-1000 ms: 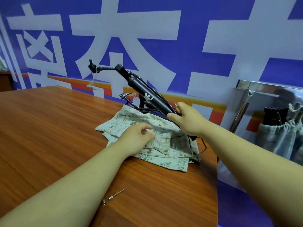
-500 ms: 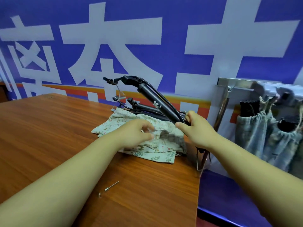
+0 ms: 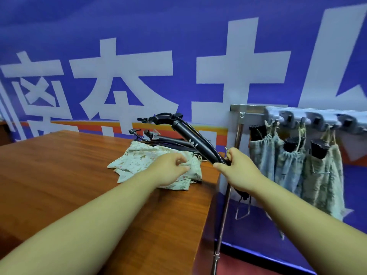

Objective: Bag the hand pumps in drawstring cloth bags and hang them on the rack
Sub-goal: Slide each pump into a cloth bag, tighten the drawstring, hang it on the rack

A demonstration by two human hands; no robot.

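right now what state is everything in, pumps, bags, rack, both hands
black hand pump: raised, tilted, lower end in right hand
right hand: grips that pump
left hand: pinches top floral cloth bag
floral cloth bags: piled flat on brown wooden table
spare black pumps: lying unbagged behind the pile
silver rack: three bagged pumps hanging, handles sticking out

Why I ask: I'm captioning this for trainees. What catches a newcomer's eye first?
The right hand grips a black hand pump, tilted up over the far right corner of the wooden table. Beside it, the left hand pinches a cloth bag on the pile. To the right, three bagged pumps hang on the rack, before a blue banner with white characters.
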